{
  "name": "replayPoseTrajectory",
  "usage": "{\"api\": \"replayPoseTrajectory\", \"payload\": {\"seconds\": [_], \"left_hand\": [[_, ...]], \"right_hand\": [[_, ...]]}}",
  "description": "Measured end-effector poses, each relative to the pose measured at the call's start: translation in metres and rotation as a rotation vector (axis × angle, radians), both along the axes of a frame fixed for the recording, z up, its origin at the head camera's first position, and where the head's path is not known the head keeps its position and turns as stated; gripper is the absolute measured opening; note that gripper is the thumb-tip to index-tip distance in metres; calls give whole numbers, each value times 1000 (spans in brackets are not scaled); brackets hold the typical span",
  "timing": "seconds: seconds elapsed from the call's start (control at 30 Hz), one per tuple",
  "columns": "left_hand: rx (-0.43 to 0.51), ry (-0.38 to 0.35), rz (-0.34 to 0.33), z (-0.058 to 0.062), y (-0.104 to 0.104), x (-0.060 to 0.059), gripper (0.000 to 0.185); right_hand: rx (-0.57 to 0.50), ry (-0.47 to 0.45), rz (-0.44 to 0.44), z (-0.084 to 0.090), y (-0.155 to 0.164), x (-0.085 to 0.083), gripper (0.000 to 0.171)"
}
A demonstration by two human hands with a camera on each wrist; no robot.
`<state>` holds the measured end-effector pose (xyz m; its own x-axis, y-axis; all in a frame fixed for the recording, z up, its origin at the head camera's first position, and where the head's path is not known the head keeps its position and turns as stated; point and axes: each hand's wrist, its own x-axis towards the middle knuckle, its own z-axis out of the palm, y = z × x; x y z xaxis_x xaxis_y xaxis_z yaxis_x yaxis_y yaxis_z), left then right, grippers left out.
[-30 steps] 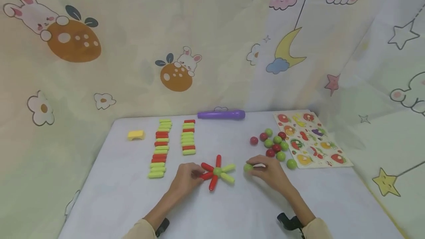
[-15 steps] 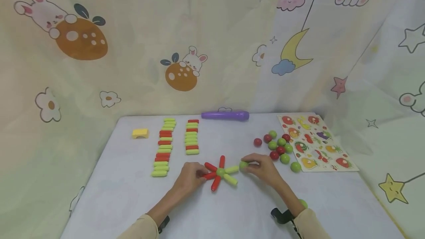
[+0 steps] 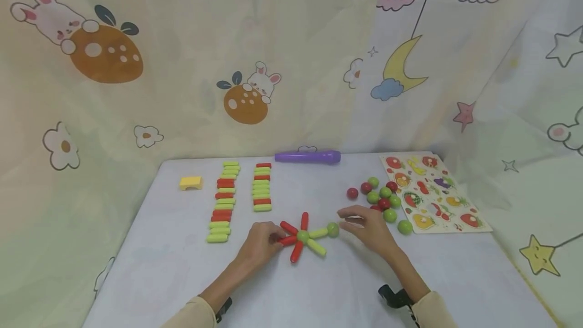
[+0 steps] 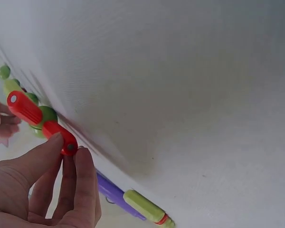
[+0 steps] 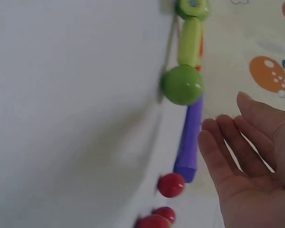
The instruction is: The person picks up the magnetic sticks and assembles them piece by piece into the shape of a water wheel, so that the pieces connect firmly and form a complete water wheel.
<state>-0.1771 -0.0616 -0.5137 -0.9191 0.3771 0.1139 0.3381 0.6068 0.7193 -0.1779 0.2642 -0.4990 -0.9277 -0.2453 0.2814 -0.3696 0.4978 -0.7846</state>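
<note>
Low in the centre of the head view we see the left hand [image 3: 257, 244] pinching a red stick [image 3: 286, 240] of the star-shaped stick cluster [image 3: 302, 237]. Just right of it the right hand [image 3: 370, 229] lies spread, empty, beside the green ball [image 3: 333, 229] capping a green stick [image 3: 318, 233]. Farther up sit loose red and green balls [image 3: 381, 199], stick rows [image 3: 221, 202] and a purple pen [image 3: 307, 157].

1. Two bare hands, the left hand [image 3: 259, 243] and the right hand [image 3: 370, 228].
2. Cream long sleeves [image 3: 193, 314] cover both forearms.
3. A black wrist strap [image 3: 395, 298] sits at each cuff.
</note>
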Motion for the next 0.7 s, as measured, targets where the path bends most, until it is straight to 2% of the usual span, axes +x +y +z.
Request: {"api": "replayPoseTrajectory", "payload": {"seconds": [0.13, 0.27, 0.37, 0.43, 0.63, 0.7], "left_hand": [[4, -2, 3, 0, -1, 2, 20], [5, -6, 3, 0, -1, 6, 20], [9, -12, -3, 0, 0, 9, 20], [15, -24, -8, 1, 1, 11, 19], [-2, -32, -24, 1, 7, 17, 19], [-16, -24, -23, 2, 9, 18, 20]], "right_hand": [[22, 80, -32, 14, 10, 7, 25], [109, 147, -95, 17, 27, 13, 27], [223, 116, -140, 17, 42, 18, 27], [305, 31, -146, 17, 52, 23, 29], [549, -400, -143, 32, 79, 51, 52], [613, -497, -157, 32, 85, 59, 53]]}}
